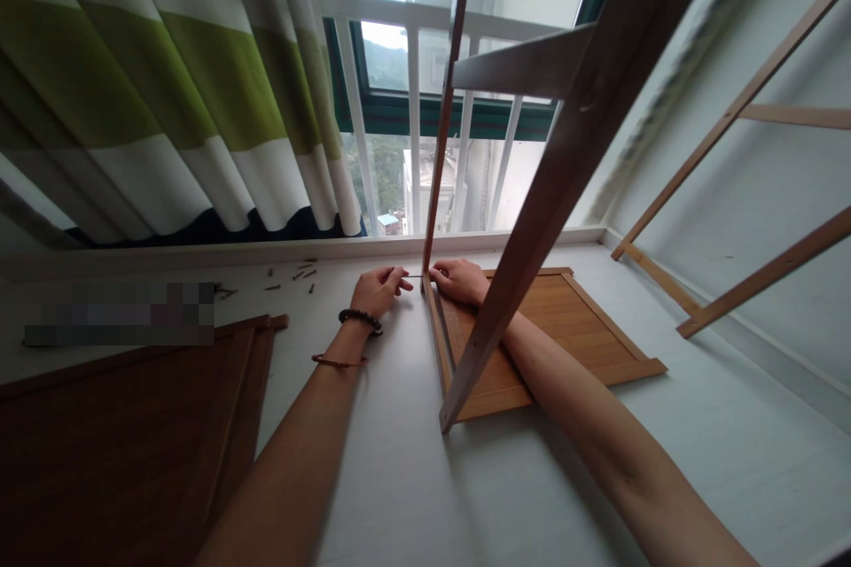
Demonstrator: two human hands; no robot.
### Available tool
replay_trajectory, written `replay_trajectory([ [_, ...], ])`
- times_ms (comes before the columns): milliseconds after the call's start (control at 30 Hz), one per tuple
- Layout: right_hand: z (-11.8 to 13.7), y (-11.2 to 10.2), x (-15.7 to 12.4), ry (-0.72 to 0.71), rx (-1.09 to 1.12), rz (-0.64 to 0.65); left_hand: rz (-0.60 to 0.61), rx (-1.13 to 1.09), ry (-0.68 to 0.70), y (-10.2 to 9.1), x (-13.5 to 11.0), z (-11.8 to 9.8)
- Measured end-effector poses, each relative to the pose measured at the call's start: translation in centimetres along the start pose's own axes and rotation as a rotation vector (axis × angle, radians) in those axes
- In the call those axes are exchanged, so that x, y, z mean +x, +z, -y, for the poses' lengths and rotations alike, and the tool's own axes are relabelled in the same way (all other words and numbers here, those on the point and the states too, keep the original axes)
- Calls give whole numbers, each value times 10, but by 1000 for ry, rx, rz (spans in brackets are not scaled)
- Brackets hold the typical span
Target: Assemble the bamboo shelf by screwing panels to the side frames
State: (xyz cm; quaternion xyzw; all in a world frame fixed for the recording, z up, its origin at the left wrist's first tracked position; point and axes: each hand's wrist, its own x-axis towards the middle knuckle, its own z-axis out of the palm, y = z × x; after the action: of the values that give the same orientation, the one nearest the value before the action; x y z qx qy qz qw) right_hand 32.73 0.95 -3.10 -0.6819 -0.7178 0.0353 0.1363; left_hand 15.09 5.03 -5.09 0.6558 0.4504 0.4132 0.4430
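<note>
My left hand (pixel 380 291), with dark beads and a thin bracelet at the wrist, pinches a thin metal rod (pixel 415 275) that looks like a hex key. Its tip meets the foot of the far leg of an upright wooden ladder-like frame (pixel 519 283). On the other side of that leg, my right hand (pixel 460 280) is closed around the joint, with its fingertips partly hidden. A slatted wooden panel (pixel 565 319) lies low against the frame's bottom rail, under my right forearm. The near leg passes in front of that arm.
Several screws (pixel 302 273) lie loose on the white floor (pixel 392 461). More wooden panels (pixel 133 425) lie at the left. A second wooden frame (pixel 718 133) leans on the right wall. Behind are a striped curtain (pixel 199 89) and a white window railing (pixel 413 106).
</note>
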Motion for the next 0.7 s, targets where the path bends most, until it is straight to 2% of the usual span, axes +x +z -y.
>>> replay_trajectory([
  [100,20,5,0,-24,0,12,-124,-76,-92,-6,-11,4],
  [233,42,9,-6,-68,9,27,-194,-142,-222,-17,-29,2],
  [467,54,11,-22,-108,28,21,-170,-28,-340,-35,-56,-11],
  [700,65,12,-38,-108,33,12,-219,87,-367,-34,-70,-10],
])
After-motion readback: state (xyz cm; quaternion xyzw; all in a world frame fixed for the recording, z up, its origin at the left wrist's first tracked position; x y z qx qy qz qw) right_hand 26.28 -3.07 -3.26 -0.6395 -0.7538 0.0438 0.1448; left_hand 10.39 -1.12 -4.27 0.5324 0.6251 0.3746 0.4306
